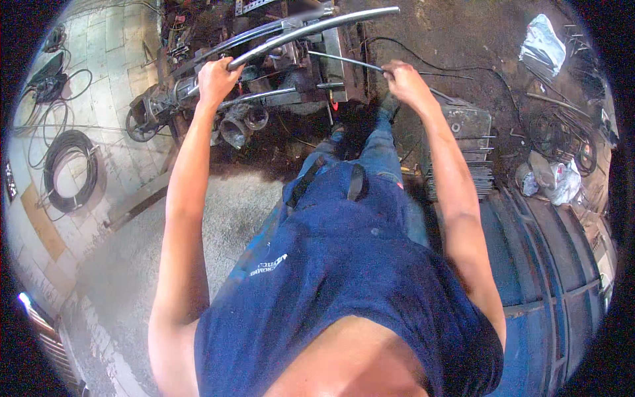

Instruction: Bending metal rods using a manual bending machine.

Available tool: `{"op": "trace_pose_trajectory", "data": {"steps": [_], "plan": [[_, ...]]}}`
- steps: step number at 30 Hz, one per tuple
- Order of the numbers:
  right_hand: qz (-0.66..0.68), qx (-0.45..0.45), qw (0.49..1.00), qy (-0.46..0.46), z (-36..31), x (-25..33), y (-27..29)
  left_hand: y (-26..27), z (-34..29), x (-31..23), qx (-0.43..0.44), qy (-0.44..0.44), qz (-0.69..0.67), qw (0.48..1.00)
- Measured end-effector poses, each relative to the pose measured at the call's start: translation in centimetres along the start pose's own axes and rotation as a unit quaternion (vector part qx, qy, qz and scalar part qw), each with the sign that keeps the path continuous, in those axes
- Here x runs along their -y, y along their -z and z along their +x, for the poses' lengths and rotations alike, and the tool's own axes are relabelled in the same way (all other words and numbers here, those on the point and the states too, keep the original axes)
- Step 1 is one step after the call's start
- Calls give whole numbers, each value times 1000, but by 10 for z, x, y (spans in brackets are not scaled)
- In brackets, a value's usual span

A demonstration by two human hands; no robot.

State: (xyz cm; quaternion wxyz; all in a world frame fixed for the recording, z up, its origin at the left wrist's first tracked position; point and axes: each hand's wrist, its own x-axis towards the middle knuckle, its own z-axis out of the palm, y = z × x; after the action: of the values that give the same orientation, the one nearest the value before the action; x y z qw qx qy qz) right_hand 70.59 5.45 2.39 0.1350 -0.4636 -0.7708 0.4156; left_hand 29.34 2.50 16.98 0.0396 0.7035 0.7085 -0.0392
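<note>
Curved metal tube (311, 30) sits clenched in my left hand (217, 78) while my right hand (403, 79) grips a thin steel rod (344, 61) over the machine (291, 66).

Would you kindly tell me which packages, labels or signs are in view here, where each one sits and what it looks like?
Plastic bag: top right on the dirt floor, crumpled, whitish-blue.
Second bag: right side, beside the dark drum, crumpled, white and grey.
Shirt print: on the navy shirt, small white lettering, upside down.
Dark plate: far left edge, small, with white marks.
No screens.
</note>
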Motion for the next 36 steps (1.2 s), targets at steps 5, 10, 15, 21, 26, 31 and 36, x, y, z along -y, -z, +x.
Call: {"op": "trace_pose_trajectory", "data": {"steps": [5, 10, 15, 21, 26, 31, 36], "plan": [[-17, 13, 1000, 21, 20, 13, 3, 1, -5, -1, -13, 22, -3, 1000], [-57, 32, 998, 14, 38, 11, -6, 0, -5, -2, -14, 22, -8, 1000], [-64, 61, 995, 36, 73, 33, -10, -7, -8, 10, -63, 9, -19, 998], [-86, 31, 993, 69, 128, 79, -60, 9, -17, -2, -138, -65, -103, 983], [-99, 6, 992, 71, 137, 104, -92, 7, -98, 8, -289, -11, -185, 939], [-220, -29, 974, 44, 130, 115, -105, -63, -234, 35, -169, 177, -272, 931], [-205, -88, 974, 49, 129, 113, -112, -136, -365, 40, -84, 370, -392, 838]]}}
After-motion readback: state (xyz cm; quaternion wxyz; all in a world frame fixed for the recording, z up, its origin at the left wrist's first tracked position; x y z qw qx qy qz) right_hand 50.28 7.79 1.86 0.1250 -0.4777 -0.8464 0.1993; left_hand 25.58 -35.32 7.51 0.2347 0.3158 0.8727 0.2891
